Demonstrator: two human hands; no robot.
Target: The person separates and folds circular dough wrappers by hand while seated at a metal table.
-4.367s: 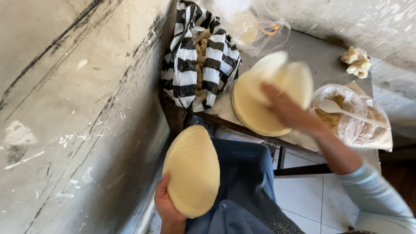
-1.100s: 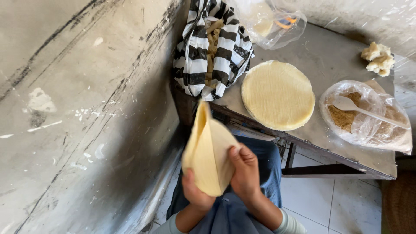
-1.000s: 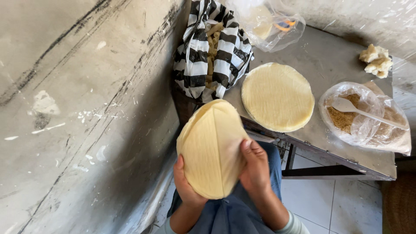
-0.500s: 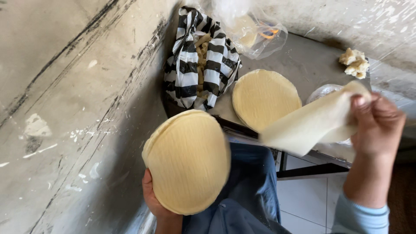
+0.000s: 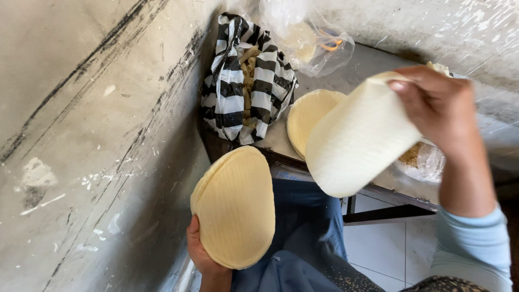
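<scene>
My left hand holds a small stack of round, pale yellow flat wafers from below, over my lap. My right hand pinches the upper edge of one single wafer, which hangs curved above the table's front edge. A pile of the same wafers lies flat on the grey table, partly hidden behind the lifted one.
A black-and-white striped bag with pale pieces inside stands at the table's left end against the rough wall. A clear plastic bag sits behind it. Another clear bag with brown crumbs lies under my right wrist. White floor tiles below.
My right hand peeled one wafer off the stack held in my left hand and carried it up and right over the table. It now hangs nearer the pile.
</scene>
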